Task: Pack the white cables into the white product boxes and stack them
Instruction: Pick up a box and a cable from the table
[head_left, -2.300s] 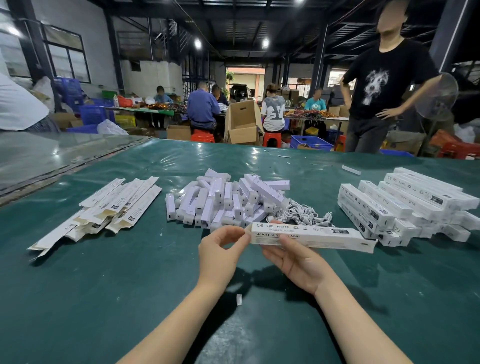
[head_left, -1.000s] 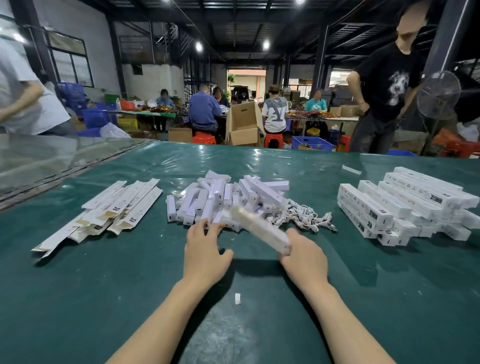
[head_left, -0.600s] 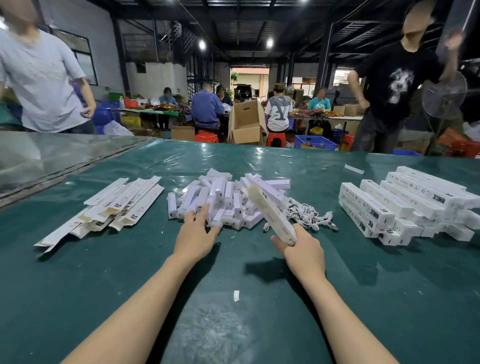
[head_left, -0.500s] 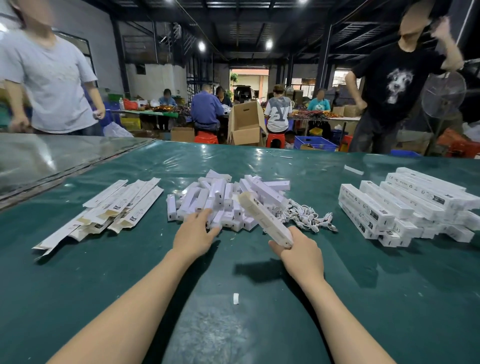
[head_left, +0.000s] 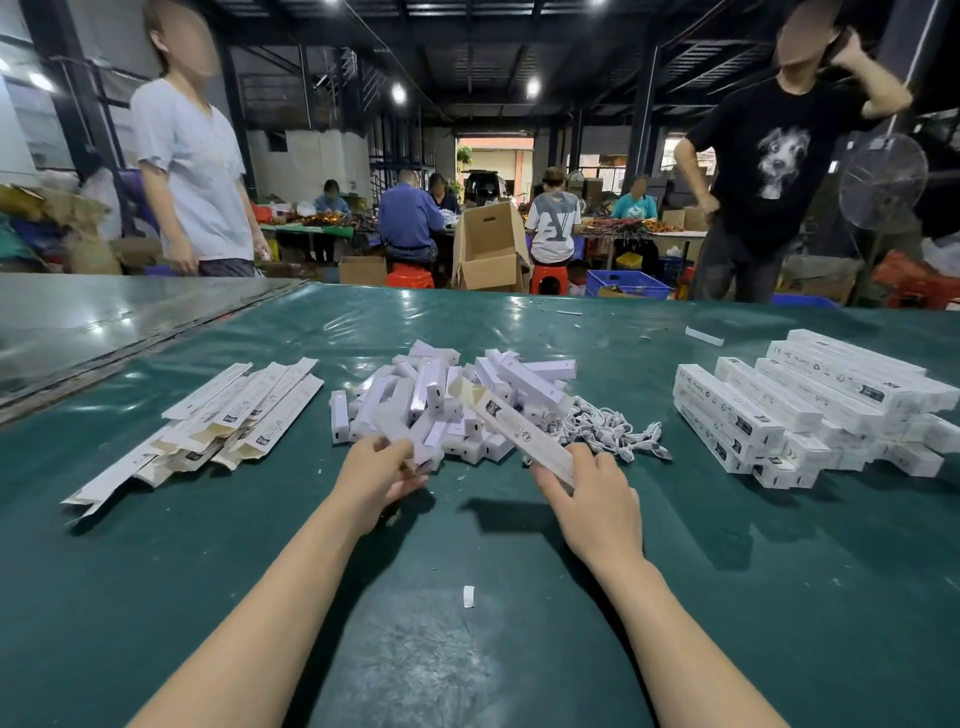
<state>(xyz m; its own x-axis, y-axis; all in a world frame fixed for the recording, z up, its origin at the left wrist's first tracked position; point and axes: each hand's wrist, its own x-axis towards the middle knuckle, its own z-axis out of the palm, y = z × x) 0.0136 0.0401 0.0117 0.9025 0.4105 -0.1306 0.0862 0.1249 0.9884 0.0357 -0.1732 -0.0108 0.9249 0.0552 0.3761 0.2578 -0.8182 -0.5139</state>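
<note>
My right hand (head_left: 592, 493) grips the near end of a long white product box (head_left: 511, 428), which points up and away with its open end toward the middle pile. My left hand (head_left: 376, 475) pinches a white bar-shaped item (head_left: 402, 434) at the near edge of the heap of white items (head_left: 447, 400). A tangle of white cables (head_left: 608, 428) lies on the green table just right of that heap. Closed white boxes sit stacked (head_left: 815, 405) at the right. Flat unfolded boxes (head_left: 223, 421) lie at the left.
The green table (head_left: 467, 649) is covered in shiny film, with a small white scrap (head_left: 469, 596) near me. Two people stand at the far edge, left (head_left: 192, 156) and right (head_left: 769, 171). A fan (head_left: 883, 179) stands at the right.
My left hand has let go of the box and reached into the middle heap, taking hold of a white item. My right hand swung the box to point away. A person walked in at the left.
</note>
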